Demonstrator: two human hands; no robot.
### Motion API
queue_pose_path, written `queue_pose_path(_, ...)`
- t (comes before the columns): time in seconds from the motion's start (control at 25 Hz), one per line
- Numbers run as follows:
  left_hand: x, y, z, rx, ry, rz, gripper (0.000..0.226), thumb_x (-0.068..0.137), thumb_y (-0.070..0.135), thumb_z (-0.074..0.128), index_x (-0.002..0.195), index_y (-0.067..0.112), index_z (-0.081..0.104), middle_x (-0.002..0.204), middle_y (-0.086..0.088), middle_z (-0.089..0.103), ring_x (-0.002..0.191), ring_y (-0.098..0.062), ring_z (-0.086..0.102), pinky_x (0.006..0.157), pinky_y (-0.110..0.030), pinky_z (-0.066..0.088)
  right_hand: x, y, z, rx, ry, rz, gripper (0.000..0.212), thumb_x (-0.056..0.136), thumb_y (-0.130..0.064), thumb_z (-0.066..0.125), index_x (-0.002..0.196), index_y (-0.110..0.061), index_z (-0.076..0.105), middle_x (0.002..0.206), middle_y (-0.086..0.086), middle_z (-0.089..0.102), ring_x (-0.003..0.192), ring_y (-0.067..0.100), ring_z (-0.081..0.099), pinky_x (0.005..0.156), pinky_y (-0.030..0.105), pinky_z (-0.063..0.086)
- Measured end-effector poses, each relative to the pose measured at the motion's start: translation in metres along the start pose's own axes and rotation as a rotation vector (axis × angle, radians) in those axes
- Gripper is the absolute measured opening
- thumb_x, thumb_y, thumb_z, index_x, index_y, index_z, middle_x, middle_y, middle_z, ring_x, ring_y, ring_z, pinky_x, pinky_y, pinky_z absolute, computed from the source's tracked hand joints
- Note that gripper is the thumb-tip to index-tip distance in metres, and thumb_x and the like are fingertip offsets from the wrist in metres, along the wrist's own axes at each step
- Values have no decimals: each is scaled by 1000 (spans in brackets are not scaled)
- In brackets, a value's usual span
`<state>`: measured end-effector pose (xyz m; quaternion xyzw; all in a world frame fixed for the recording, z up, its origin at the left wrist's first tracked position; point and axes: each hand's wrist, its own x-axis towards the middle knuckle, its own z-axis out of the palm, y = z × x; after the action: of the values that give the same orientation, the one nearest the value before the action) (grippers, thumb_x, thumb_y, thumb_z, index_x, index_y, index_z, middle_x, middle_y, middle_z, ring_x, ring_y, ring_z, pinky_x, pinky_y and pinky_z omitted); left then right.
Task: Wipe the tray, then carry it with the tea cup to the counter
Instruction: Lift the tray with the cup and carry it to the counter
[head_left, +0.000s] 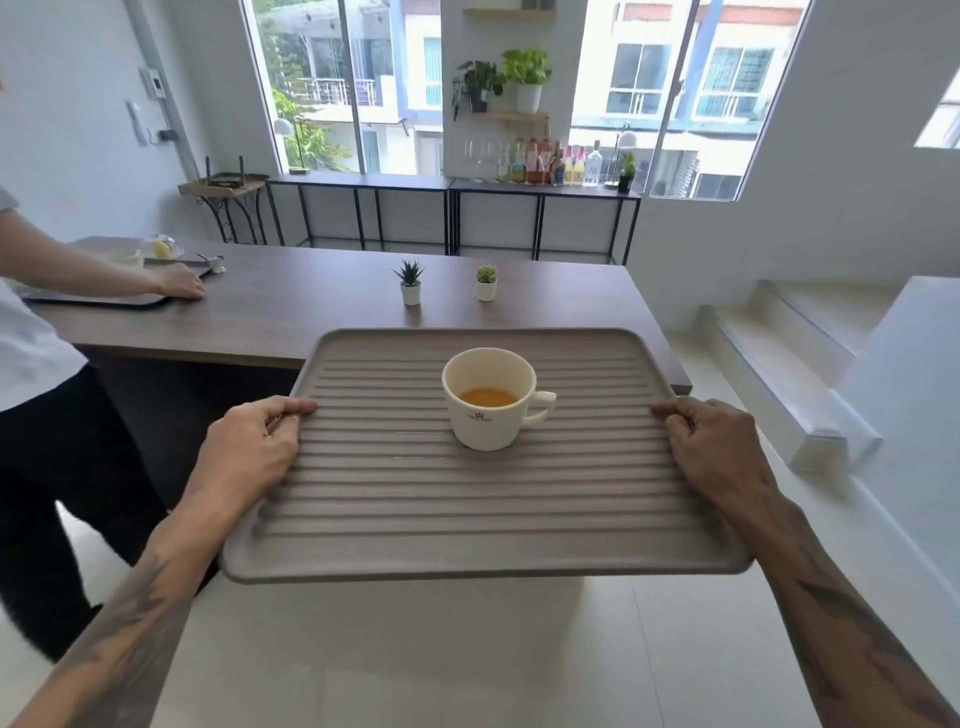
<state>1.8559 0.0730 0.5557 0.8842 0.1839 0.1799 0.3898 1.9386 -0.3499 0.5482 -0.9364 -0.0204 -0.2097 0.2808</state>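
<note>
A grey ribbed tray is held level in the air in front of me, its far edge over the near edge of the brown wooden counter. A white tea cup with amber tea stands upright on the tray, a little beyond its middle, handle to the right. My left hand grips the tray's left rim, thumb on top. My right hand grips the right rim the same way.
Two small potted plants stand on the counter beyond the tray. At the left another person stands with a hand on a dark tray. White steps rise at the right. White floor lies below.
</note>
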Motion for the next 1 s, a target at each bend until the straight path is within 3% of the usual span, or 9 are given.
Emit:
queue_pose_path(0.2, 111, -11, 39, 28, -38, 43, 27, 96, 16, 55, 107, 29, 75, 91, 0, 74, 72, -17, 61, 83, -40, 53, 80, 4, 69, 11, -2, 18, 26, 93, -10, 56, 110, -13, 75, 101, 18, 70, 91, 32, 64, 92, 28, 46)
queue_pose_path(0.52, 274, -22, 121, 107, -94, 139, 28, 97, 17, 55, 114, 27, 74, 105, -5, 69, 89, -25, 67, 82, -37, 52, 192, 19, 167, 18, 41, 74, 27, 92, -5, 56, 111, -11, 74, 96, 22, 67, 87, 36, 64, 90, 35, 49)
queue_pose_path(0.64, 316, -31, 161, 120, -72, 141, 28, 97, 16, 56, 116, 25, 74, 101, -3, 64, 90, -23, 63, 86, -37, 50, 236, 39, 207, 14, 42, 53, 27, 90, -2, 58, 110, -10, 74, 91, 22, 67, 82, 37, 65, 88, 33, 49)
queue_pose_path(0.84, 363, -42, 219, 163, -32, 120, 28, 95, 13, 58, 115, 24, 75, 82, 2, 57, 75, -22, 59, 74, -35, 47, 292, 77, 267, 29, 36, -9, 25, 87, 4, 60, 105, -5, 75, 86, 20, 70, 76, 35, 65, 80, 22, 43)
queue_pose_path(1.0, 387, -50, 252, 202, -19, 77, 29, 94, 13, 60, 114, 26, 75, 80, 1, 56, 74, -25, 61, 74, -38, 51, 322, 98, 301, 32, 7, -13, 30, 87, -12, 51, 104, -5, 75, 81, 17, 67, 69, 30, 62, 73, 20, 39)
